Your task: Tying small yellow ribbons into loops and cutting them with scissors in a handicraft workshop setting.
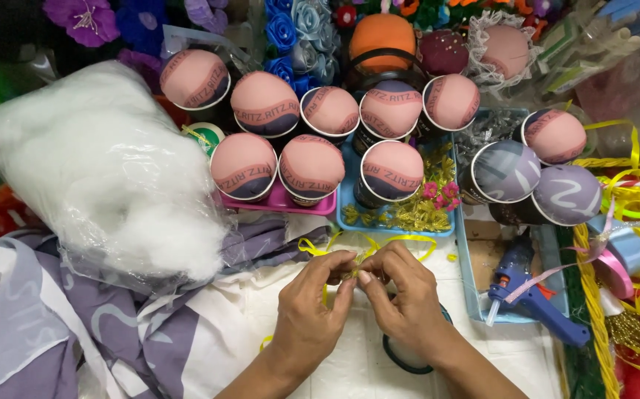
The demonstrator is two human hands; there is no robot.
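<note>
Ribbon pinched between left hand, right hand; knot hidden by fingers.

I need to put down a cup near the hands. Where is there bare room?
Bare white surface lies below the left hand, bordered by the purple-and-white cloth. Another patch sits between the right hand and the blue glue gun. Above, fabric-topped cups, the bag of white stuffing and yellow ribbon crowd everything.

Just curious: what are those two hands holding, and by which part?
A thin yellow ribbon, pinched near its looped middle between fingertips of left hand and right hand.
</note>
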